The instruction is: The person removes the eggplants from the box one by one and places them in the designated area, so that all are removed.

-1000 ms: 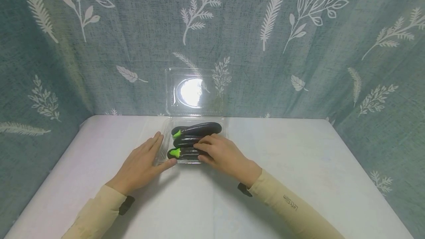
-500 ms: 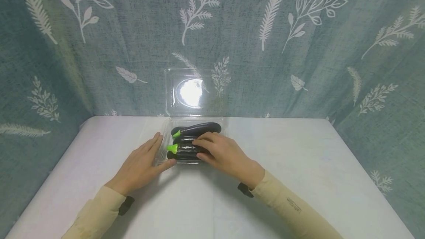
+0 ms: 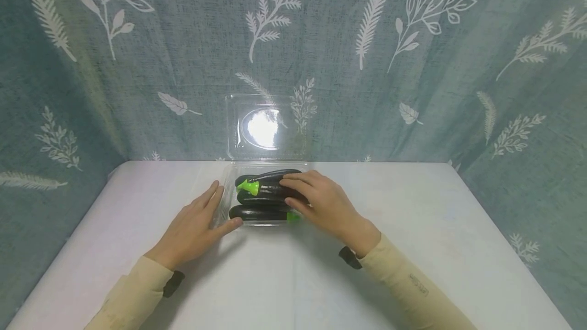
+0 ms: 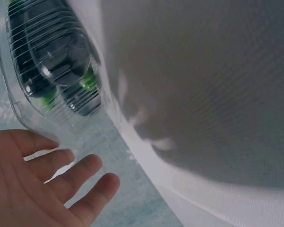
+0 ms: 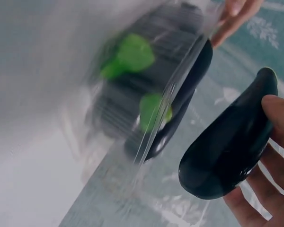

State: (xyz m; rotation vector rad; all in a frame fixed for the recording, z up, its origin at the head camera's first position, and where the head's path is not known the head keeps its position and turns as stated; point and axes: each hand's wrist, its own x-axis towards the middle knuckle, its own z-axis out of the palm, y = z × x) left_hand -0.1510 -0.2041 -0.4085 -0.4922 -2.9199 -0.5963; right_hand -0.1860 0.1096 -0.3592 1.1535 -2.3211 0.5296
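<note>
A clear plastic box [image 3: 223,210] holds several dark eggplants; the front eggplant [image 3: 259,213] has its green cap at the right end. My right hand [image 3: 327,208] grips another eggplant [image 5: 227,142] over the back ones, its green cap pointing left in the head view. In the right wrist view thumb and fingers wrap its sides, and it is raised apart from the box. My left hand [image 3: 194,228] lies at the box's left side, thumb near the front left corner. Its fingers [image 4: 73,177] are extended and spread in the left wrist view.
The box's hinged clear lid [image 3: 267,129] stands upright behind it, before the leaf-patterned curtain [image 3: 367,90]. A white cloth [image 3: 390,202] covers the table, and curtain also hangs at both sides.
My right hand has lifted an eggplant from the front part of the box and carried it back and slightly right. The front eggplant's green cap now shows. My left hand stays in place.
</note>
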